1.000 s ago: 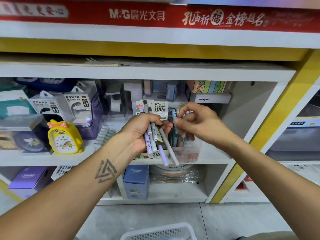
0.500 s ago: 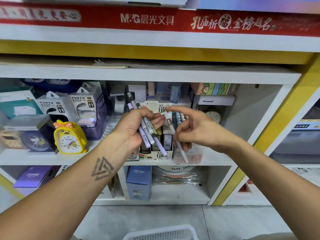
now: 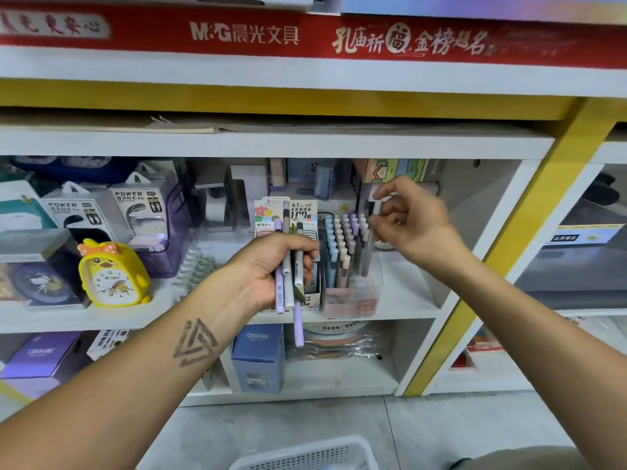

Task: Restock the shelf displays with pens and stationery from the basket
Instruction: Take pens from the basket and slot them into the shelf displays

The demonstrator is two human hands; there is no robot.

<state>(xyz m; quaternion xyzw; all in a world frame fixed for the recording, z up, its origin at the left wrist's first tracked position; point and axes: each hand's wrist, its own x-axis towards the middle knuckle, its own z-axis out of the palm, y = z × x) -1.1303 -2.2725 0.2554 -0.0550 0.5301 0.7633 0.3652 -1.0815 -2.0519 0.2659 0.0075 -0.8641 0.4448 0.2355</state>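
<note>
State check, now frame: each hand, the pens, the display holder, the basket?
left hand: grips a bunch of pens, upright
right hand: pinches one grey pen, lower end among the holder's pens
clear pen holder: on shelf, upright, nearly full
white basket: on floor, contents unseen

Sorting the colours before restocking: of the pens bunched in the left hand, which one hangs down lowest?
The lilac pen on the bundle's right side. Its lower end drops well below the left hand, past the shelf edge, while the other pens stop above it.
</note>
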